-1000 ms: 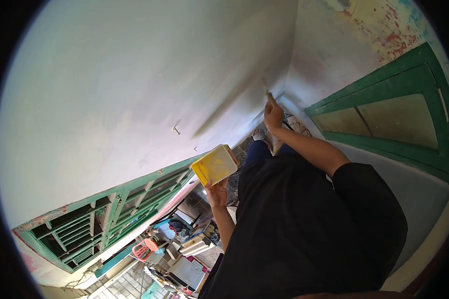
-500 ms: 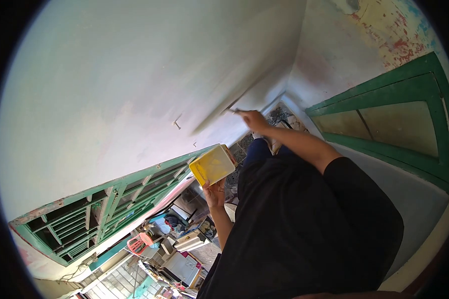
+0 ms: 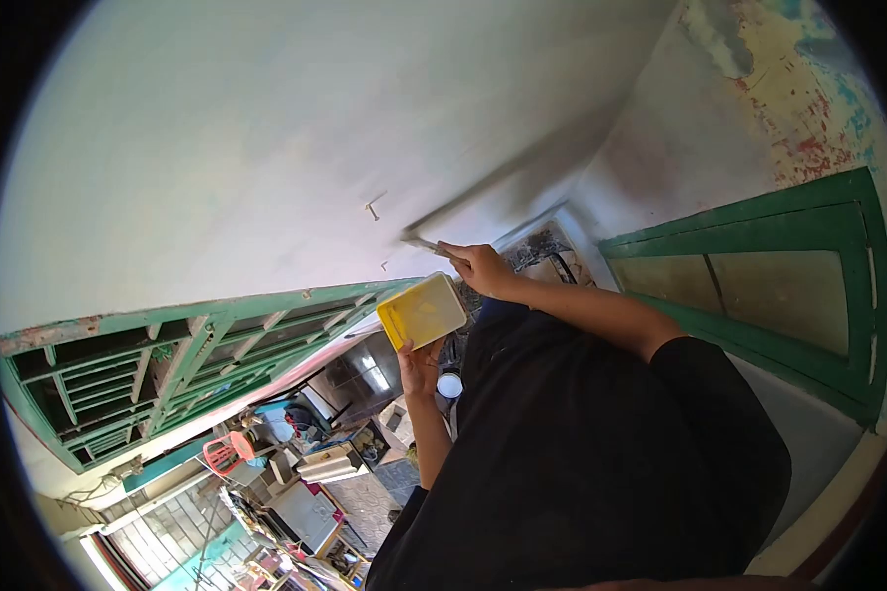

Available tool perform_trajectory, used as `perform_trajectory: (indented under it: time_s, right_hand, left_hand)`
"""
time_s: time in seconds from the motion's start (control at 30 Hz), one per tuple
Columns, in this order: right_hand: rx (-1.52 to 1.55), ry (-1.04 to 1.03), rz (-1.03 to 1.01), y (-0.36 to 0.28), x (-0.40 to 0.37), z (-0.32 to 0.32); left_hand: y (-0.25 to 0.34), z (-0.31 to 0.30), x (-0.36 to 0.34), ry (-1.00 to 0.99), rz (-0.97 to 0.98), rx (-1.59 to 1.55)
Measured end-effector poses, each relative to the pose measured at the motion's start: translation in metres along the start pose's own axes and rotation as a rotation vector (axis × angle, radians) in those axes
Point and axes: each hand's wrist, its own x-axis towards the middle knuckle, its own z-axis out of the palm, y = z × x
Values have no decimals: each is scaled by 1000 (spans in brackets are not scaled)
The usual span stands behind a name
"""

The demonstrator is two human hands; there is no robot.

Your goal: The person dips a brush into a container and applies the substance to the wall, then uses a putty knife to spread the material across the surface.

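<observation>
My right hand (image 3: 481, 268) grips a thin flat-bladed tool (image 3: 419, 242) whose blade rests against the pale plastered wall (image 3: 266, 148). My left hand (image 3: 416, 366) holds a yellow rectangular tray (image 3: 422, 312) from below, close to the wall and just under the tool. A grey streak (image 3: 503, 182) runs across the wall above my right hand. My black shirt fills the lower middle of the view.
A green barred window frame (image 3: 168, 364) is set in the wall left of the tray. A green panelled door (image 3: 759, 286) stands at the right. Peeling paint (image 3: 798, 89) marks the corner wall. Far below lie a red stool (image 3: 225, 453), boxes and clutter.
My right hand has swept the tool from the wall corner down and leftward along the wall to just above the tray. The tray has stayed nearly in place.
</observation>
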Motion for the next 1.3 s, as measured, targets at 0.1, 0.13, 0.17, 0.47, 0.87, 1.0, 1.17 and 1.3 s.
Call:
perform_trajectory:
  time_s: [0.1, 0.13, 0.17, 0.47, 0.87, 1.0, 1.17, 1.3]
  right_hand:
    - [12, -30, 60, -15, 12, -36]
    - [-23, 25, 118, -5, 20, -54]
    - [-31, 120, 107, 8, 25, -75]
    - [-193, 578, 317, -18, 21, -129]
    - [-83, 381, 203, -50, 37, -212]
    - [-126, 937, 269, -52, 34, -273]
    - [-75, 597, 9, -75, 44, -152]
    - [-79, 105, 51, -116, 11, -128]
  left_hand:
    - [2, -2, -6, -9, 13, -11]
    - [1, -2, -6, -19, 18, -24]
    - [0, -2, -4, -27, 16, -29]
    - [-4, 10, 11, -31, -8, -9]
    - [-7, 47, 33, -162, -43, 73]
    - [-6, 52, 39, -167, -71, 106]
    - [-9, 74, 65, -256, -157, 140]
    - [-19, 97, 81, -272, -206, 155]
